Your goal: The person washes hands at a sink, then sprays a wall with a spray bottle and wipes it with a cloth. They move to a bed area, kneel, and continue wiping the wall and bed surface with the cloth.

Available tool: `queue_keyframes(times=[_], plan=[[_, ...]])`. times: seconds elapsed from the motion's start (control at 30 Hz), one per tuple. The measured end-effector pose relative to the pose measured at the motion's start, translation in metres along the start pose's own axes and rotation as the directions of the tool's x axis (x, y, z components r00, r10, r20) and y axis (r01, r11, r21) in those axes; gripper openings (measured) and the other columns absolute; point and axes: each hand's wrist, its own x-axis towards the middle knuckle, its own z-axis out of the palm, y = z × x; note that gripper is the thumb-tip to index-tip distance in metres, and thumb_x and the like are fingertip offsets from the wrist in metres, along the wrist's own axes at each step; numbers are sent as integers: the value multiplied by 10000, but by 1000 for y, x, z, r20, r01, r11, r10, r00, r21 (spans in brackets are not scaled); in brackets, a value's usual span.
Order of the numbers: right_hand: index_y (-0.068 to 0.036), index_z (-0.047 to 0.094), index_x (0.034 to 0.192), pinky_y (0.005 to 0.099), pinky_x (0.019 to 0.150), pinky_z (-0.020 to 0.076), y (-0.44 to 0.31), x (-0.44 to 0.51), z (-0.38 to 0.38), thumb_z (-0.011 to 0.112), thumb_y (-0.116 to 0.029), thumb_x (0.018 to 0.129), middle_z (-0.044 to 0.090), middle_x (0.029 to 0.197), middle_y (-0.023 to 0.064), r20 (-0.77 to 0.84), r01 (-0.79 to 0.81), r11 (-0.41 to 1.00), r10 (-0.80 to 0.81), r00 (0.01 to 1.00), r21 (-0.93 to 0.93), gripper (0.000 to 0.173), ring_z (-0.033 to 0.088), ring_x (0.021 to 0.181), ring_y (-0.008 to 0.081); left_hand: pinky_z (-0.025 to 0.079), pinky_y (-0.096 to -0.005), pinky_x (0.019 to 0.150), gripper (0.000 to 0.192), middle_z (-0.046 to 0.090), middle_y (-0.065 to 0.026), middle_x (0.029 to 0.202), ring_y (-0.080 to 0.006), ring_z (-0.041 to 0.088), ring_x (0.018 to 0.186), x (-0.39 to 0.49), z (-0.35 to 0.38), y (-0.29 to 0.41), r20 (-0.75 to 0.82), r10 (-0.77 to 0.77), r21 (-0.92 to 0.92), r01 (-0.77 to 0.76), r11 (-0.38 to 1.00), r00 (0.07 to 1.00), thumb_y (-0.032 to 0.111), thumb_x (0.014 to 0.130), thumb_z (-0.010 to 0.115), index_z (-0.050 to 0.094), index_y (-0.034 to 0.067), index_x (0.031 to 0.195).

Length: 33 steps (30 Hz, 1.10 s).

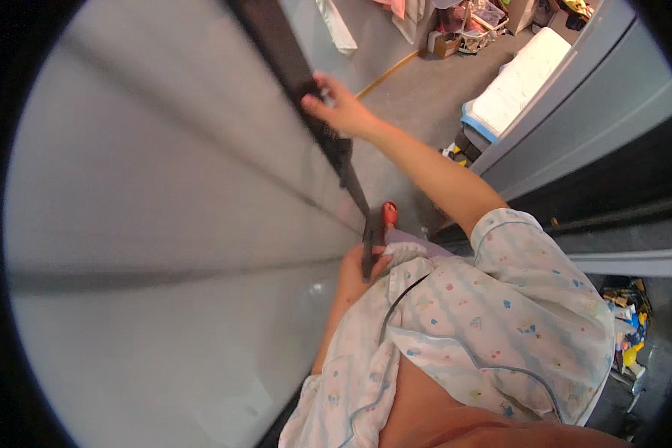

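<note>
My right hand point(339, 109) reaches up to the dark frame point(274, 61) of a large door with a pale, cloudy panel point(162, 185). Its thumb lies against the frame's face and the fingers curl at the edge; a small pale thing shows between them, too blurred to name. Lower down, my left hand point(354, 263) is beside a narrow dark bar point(368, 255) at the door's edge, which partly covers it. A crumpled whitish cloth point(407, 251) sits between its finger and thumb, close to my printed shirt point(459, 313).
A red slipper point(390, 214) is on the grey floor point(409, 106). Beyond the doorway stand a low bench with a white cover point(521, 78) and a rack of goods point(476, 28). Assorted objects point(630, 336) lie on the floor at the right.
</note>
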Motion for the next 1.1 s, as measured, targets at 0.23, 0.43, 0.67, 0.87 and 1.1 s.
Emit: queue_keyframes(times=[0.23, 0.43, 0.67, 0.87, 1.1], plan=[[-47, 555, 1134, 399, 850, 407, 29, 97, 69, 726, -576, 672, 521, 1023, 232, 401, 240, 969, -243, 883, 59, 723, 480, 1006, 336, 468, -298, 702, 219, 654, -91, 789, -165, 606, 742, 165, -26, -14, -57, 77, 83, -72, 994, 995, 153, 796, 697, 634, -22, 910], [-55, 540, 1126, 366, 846, 406, 46, 142, 132, 766, -500, 658, 558, 1001, 175, 641, 213, 947, -319, 698, 239, 684, 460, 1003, 293, 455, -298, 736, 308, 623, -72, 976, -145, 569, 869, 287, -19, -24, -152, 434, 95, -424, 901, 888, 169, 817, 668, 574, -10, 1050], [-64, 556, 1127, 390, 914, 362, 68, 195, 135, 735, -450, 707, 587, 1098, 118, 783, 98, 854, -510, 356, 511, 598, 458, 1033, 293, 457, -310, 753, 310, 632, -96, 977, -163, 582, 876, 459, -32, -8, -13, 21, -405, -25, 914, 1000, 162, 821, 669, 572, -3, 1065], [-59, 528, 1219, 412, 989, 315, 167, 344, 12, 650, -452, 807, 524, 1227, 129, 781, 257, 859, -511, 360, 443, 582, 440, 1148, 309, 458, -319, 767, 313, 640, -117, 977, -178, 593, 883, 636, -27, 15, 217, 41, -445, 62, 893, 975, 156, 825, 669, 570, 2, 1078], [-83, 519, 1226, 395, 1019, 310, 235, 440, -307, 621, -298, 857, 513, 1216, 125, 243, 8, 935, 83, 966, -354, 440, 420, 1182, 291, 415, -253, 643, 326, 590, -31, 830, -100, 509, 745, 809, 22, 133, 439, 269, -53, -275, 960, 857, 254, 796, 710, 603, -6, 960]])
